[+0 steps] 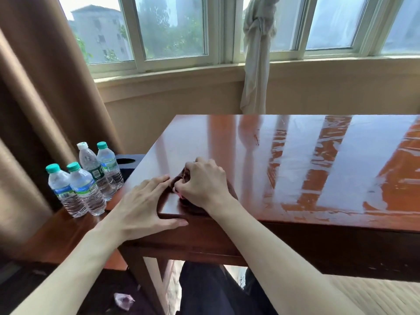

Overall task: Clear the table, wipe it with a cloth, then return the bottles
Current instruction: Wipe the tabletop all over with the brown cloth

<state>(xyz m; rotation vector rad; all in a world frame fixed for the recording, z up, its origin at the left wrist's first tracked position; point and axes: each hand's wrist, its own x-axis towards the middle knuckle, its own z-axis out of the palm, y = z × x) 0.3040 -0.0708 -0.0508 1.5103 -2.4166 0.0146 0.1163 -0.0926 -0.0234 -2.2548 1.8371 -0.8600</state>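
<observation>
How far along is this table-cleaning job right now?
Clearing looks done: four water bottles stand on the lower side surface, off the table. Wiping is in hand: the right hand grips a dark cloth at the table's near corner, the left hand lying flat beside it. Returning the bottles remains.

Glossy reddish wood table (pixel 295 169), pretty reflective. A dark brown cloth (pixel 200 206) sits bunched at its near left corner. Four water bottles (pixel 84 180) stand clustered on a lower wooden surface (pixel 56 237) just left of it.
</observation>
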